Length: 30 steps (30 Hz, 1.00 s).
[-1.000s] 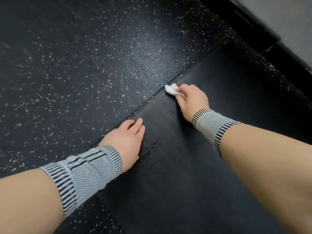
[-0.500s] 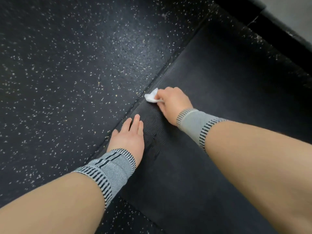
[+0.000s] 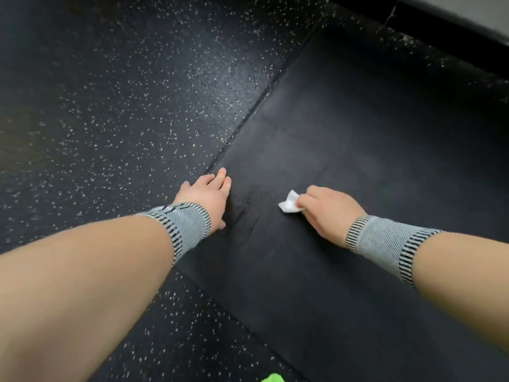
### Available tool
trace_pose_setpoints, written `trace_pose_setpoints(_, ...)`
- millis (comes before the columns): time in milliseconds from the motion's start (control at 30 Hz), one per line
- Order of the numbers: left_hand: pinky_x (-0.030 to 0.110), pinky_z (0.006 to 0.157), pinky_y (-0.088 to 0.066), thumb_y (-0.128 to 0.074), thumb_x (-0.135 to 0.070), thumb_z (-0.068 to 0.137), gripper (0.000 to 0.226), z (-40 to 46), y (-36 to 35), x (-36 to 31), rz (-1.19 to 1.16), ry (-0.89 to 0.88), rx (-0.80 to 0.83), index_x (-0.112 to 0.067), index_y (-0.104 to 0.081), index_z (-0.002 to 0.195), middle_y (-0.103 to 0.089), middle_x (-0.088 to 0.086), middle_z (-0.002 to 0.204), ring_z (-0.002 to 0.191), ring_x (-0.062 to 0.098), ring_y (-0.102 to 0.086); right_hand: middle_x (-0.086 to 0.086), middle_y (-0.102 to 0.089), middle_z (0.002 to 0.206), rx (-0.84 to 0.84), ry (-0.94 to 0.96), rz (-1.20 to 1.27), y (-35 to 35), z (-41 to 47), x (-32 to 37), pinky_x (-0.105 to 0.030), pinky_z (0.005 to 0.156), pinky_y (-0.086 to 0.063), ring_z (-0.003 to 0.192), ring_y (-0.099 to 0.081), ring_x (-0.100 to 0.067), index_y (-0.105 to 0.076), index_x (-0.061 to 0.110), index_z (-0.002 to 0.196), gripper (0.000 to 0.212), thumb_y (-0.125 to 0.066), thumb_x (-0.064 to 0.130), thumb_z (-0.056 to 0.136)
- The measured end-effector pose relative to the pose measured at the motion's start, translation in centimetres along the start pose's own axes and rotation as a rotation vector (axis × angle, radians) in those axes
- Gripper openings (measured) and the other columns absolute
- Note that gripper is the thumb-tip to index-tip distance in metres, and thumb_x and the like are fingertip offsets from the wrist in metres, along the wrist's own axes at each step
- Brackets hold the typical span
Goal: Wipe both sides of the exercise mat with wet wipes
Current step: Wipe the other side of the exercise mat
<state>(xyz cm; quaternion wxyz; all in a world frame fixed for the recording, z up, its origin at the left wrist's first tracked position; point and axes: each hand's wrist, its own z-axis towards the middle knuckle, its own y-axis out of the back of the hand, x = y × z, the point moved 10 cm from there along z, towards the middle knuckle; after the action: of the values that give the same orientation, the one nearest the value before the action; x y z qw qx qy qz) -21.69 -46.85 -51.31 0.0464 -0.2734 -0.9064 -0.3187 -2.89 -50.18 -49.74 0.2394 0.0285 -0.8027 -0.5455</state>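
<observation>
Black mat [image 3: 344, 166] lay flat on speckled floor [image 3: 124, 92], running from bottom right up toward the top of the frame, its left edge on a diagonal. Mat surface looked ribbed, with faint streaks and marks between the two hands.

Left hand [image 3: 206, 194] was flat, palm down, fingers straight and close together, resting on the mat right at its left edge; fingertips pointed up-frame along the edge. It held nothing. Thumb side was mostly hidden under the palm.

Right hand [image 3: 322, 210] sat further in on the mat, knuckles up, fingers curled round a small crumpled white wipe [image 3: 289, 204]. Wipe stuck out to the left of the fingers and touched the mat. Wipe lay well in from the mat's left edge, apart from the left hand.

Both wrists wore grey knit wristbands with black striped trim: left wristband [image 3: 184, 227], right wristband [image 3: 385, 244]. Bare forearms came in from the bottom left and right.

Top right corner showed a dark baseboard [image 3: 440, 37] with a paler wall [image 3: 468, 9] above it; a strip of floor ran between it and the mat's far side. A bit of bright green object [image 3: 272, 377] showed at the bottom edge, just beside the mat's near edge; could not tell what it was.
</observation>
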Motion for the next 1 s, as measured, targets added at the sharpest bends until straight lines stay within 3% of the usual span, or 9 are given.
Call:
trace_pose_setpoints(100, 0.051, 0.118, -0.021, -0.063, -0.05, 0.09, 0.104, 0.0, 0.3, -0.3, 0.03, -0.003, -0.002, -0.014, 0.01, 0.156, 0.019, -0.001, 0.163, 0.151, 0.022, -0.001, -0.008, -0.054, 0.104, -0.096, -0.217, 0.017, 2.1, 0.5, -4.2, -0.036, 0.073, -0.042, 0.094, -0.055, -0.032, -0.054, 0.016, 0.112, 0.021, -0.042, 0.022, 0.095)
trace_pose_setpoints(200, 0.05, 0.119, -0.021, -0.063, -0.051, 0.09, 0.104, 0.3, 0.1, -0.3, 0.06, -0.011, -0.017, -0.014, 0.009, 0.156, 0.017, 0.0, 0.163, 0.151, 0.022, -0.003, -0.009, -0.054, 0.103, -0.236, -0.454, 0.022, 3.4, 0.6, -8.1, -0.038, 0.072, -0.044, 0.088, -0.057, -0.034, -0.051, 0.016, 0.11, 0.019, -0.042, 0.02, 0.094)
trace_pose_setpoints(400, 0.047, 0.116, -0.029, -0.06, -0.059, 0.088, 0.103, 0.7, 0.1, 0.0, 0.101, -0.08, -0.137, -0.015, 0.005, 0.156, 0.012, -0.001, 0.164, 0.149, 0.022, -0.009, -0.007, -0.054, 0.092, -0.129, -0.056, 0.055, 0.5, -0.5, -1.5, -0.038, 0.064, -0.045, 0.08, -0.058, -0.034, -0.058, 0.014, 0.101, 0.018, -0.046, 0.025, 0.093)
trace_pose_setpoints(433, 0.047, 0.115, -0.03, -0.059, -0.06, 0.087, 0.103, 0.7, 0.1, -0.1, 0.106, -0.092, -0.153, -0.016, 0.004, 0.156, 0.011, -0.001, 0.164, 0.148, 0.023, -0.01, -0.008, -0.055, 0.094, -0.162, -0.079, 0.029, 1.3, -0.2, -2.4, -0.038, 0.066, -0.043, 0.084, -0.058, -0.034, -0.06, 0.014, 0.101, 0.018, -0.048, 0.024, 0.092)
trace_pose_setpoints(533, 0.047, 0.111, -0.034, -0.058, -0.065, 0.085, 0.104, 0.8, 0.4, 0.1, 0.136, -0.124, -0.209, -0.017, 0.0, 0.156, 0.007, -0.002, 0.164, 0.146, 0.023, -0.015, -0.011, -0.053, 0.109, -0.361, -0.412, 0.012, 3.9, -0.2, -8.1, -0.039, 0.078, -0.044, 0.098, -0.057, -0.034, -0.062, 0.014, 0.108, 0.021, -0.051, 0.022, 0.092)
trace_pose_setpoints(633, 0.045, 0.109, -0.037, -0.059, -0.068, 0.082, 0.106, 1.0, 0.6, 0.0, 0.165, -0.133, -0.222, -0.017, -0.003, 0.156, 0.002, -0.002, 0.164, 0.144, 0.025, -0.02, -0.009, -0.052, 0.112, -0.396, -0.521, -0.015, 2.9, -1.3, -7.1, -0.038, 0.079, -0.043, 0.098, -0.056, -0.033, -0.06, 0.012, 0.11, 0.022, -0.05, 0.02, 0.092)
trace_pose_setpoints(700, 0.044, 0.108, -0.038, -0.059, -0.07, 0.081, 0.108, 1.2, 0.9, -0.1, 0.196, -0.136, -0.224, -0.016, -0.005, 0.156, -0.001, 0.0, 0.164, 0.143, 0.027, -0.023, -0.01, -0.053, 0.109, -0.358, -0.487, -0.007, 0.8, -2.5, -3.8, -0.038, 0.076, -0.043, 0.094, -0.057, -0.034, -0.061, 0.01, 0.108, 0.021, -0.05, 0.018, 0.092)
trace_pose_setpoints(867, 0.047, 0.111, -0.038, -0.06, -0.07, 0.08, 0.109, 1.3, 1.0, -0.2, 0.21, -0.163, -0.26, -0.013, -0.007, 0.156, -0.005, 0.004, 0.164, 0.142, 0.032, -0.026, -0.011, -0.058, 0.091, -0.246, -0.184, 0.029, -2.4, -5.8, 2.8, -0.038, 0.061, -0.049, 0.073, -0.06, -0.036, -0.064, 0.009, 0.091, 0.008, -0.061, 0.009, 0.084)
trace_pose_setpoints(1000, 0.05, 0.109, -0.04, -0.066, -0.066, 0.078, 0.105, 1.2, 0.9, -0.1, 0.122, -0.165, -0.314, -0.012, -0.017, 0.153, -0.012, 0.005, 0.162, 0.141, 0.034, -0.029, -0.011, -0.053, 0.108, -0.428, -0.676, -0.035, -0.4, -9.5, -2.9, -0.04, 0.078, -0.043, 0.096, -0.056, -0.034, -0.058, 0.013, 0.112, 0.022, -0.048, 0.017, 0.093)
